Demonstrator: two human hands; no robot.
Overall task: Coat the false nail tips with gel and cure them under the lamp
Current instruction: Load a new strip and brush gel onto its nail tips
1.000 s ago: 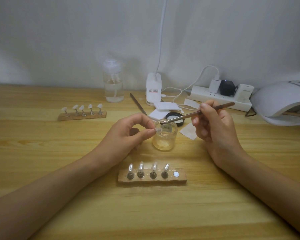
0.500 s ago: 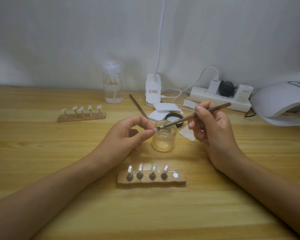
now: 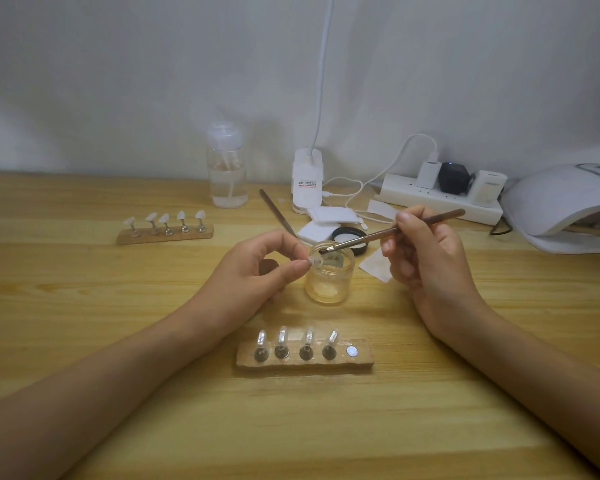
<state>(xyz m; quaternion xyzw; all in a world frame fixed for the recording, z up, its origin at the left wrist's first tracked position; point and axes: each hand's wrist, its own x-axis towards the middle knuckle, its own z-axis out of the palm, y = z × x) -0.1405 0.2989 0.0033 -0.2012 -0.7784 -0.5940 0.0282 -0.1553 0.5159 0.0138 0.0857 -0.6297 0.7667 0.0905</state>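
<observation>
The glass gel jar (image 3: 329, 282) stands open at the middle of the table (image 3: 84, 306), with a pale yellowish layer at its bottom; its black lid (image 3: 352, 237) lies just behind it. The left hand (image 3: 257, 271) pinches a clear nail tip (image 3: 315, 261) between thumb and forefinger right at the jar's near-left rim, the other fingers loosely curled; the right hand (image 3: 426, 261) grips a brush (image 3: 395, 230) like a pen, its bristle end over the jar's mouth. Whether it touches the gel I cannot tell.

A clear pump bottle (image 3: 227, 178) by the wall is partly full of clear liquid. The near holder (image 3: 305, 356) carries four tips and one bare metal disc (image 3: 352, 351); the far holder (image 3: 165, 232) carries five.

The curing lamp (image 3: 565, 202) sits at the right edge, well apart from the jar, its opening facing the table's middle. Bare wood lies between the forearms and in front of the near holder. The back edge is crowded: a power strip (image 3: 440, 199), cables, white pads (image 3: 329, 216).
</observation>
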